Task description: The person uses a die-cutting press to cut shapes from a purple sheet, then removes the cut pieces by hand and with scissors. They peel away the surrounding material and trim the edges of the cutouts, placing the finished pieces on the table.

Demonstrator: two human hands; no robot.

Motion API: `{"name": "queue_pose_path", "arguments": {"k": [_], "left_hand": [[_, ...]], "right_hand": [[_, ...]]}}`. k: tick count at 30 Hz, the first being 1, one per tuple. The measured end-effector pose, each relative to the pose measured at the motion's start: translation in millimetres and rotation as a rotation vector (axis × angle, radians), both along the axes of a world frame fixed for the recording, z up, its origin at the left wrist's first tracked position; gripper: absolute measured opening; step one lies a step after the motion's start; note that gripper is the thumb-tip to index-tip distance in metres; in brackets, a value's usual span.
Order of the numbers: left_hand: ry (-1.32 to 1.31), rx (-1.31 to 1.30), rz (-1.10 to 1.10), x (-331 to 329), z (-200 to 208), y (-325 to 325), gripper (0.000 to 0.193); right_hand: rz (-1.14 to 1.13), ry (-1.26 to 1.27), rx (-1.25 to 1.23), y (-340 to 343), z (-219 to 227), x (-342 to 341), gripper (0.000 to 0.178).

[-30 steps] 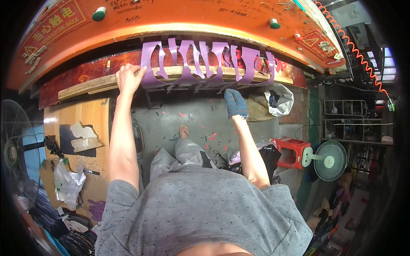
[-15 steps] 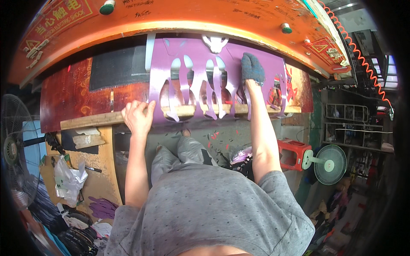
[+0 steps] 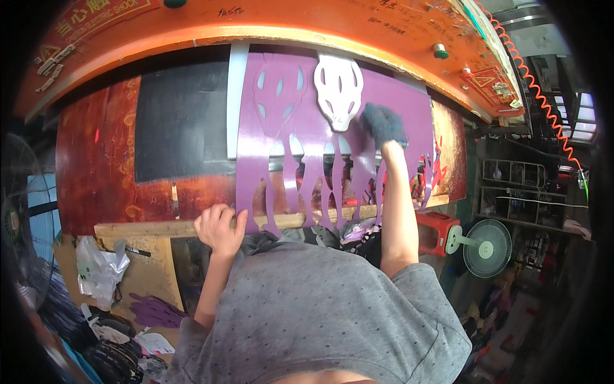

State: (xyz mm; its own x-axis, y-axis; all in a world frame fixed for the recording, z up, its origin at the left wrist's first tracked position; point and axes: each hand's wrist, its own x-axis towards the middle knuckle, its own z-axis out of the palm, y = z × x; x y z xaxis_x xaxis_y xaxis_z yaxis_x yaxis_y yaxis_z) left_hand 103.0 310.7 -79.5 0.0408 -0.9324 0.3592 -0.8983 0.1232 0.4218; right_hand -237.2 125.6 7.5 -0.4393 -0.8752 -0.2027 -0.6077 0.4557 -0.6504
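A glossy purple sheet lies on the brown board, its near part cut into wavy strips. A white pierced template, rounded and narrowing toward me, rests on the sheet. Left of it, a cut outline of similar shape shows in the purple. My bare left hand has its fingers bent over the wooden strip along the board's near edge, thumb by the sheet's left edge. My right hand, in a dark blue-grey glove, is over the sheet just right of the template; its fingers are blurred.
An orange machine beam spans the far side, close above the board. Red scraps lie at the board's right. A white fan and red stool stand right. Purple gloves and a plastic bag lie left.
The board, with the purple sheet and white template, has slid toward me from under the orange beam. My left hand came back with the strip; my gloved right hand also moved nearer.
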Motion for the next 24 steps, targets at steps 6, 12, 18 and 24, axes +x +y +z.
{"name": "queue_pose_path", "arguments": {"k": [6,12,18,24], "left_hand": [[0.145,0.098,-0.077,4,15,18,0.023],[0.332,0.066,-0.093,8,43,-22,0.007],[0.203,-0.09,-0.318,-62,59,-163,0.024],[-0.295,0.166,-0.371,-109,26,-241,0.05]], "right_hand": [[0.149,0.386,-0.041,-80,-4,3,0.068],[0.236,0.635,0.254,-110,-1,68,0.081],[0.288,0.575,0.144,-102,-1,63,0.094],[0.312,0.395,-0.08,-51,-10,61,0.093]]}}
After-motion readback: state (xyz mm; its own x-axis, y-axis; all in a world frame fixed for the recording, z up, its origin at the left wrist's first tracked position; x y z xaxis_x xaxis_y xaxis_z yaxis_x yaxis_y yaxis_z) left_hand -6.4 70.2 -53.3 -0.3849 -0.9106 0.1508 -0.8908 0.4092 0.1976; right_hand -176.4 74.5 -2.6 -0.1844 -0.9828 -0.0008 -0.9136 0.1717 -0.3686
